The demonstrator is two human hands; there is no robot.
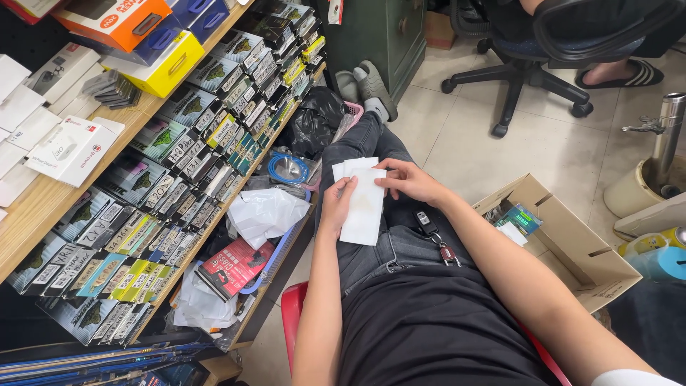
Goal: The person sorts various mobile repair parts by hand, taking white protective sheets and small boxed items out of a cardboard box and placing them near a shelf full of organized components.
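I sit on a red stool (293,314) with a small stack of white paper sheets (363,207) on my lap. My left hand (336,204) pinches the left edge of the top sheet. My right hand (409,180) holds the stack's upper right corner, fingers curled over it. A car key (436,236) hangs from my jeans pocket just right of the sheets.
Shelves (43,207) on the left carry rows of small boxed goods and coloured boxes. A basket (282,239) holds white bags, a red pack and a blue cable coil. An open cardboard box (572,236) stands at right. Another person sits on an office chair (529,64) beyond.
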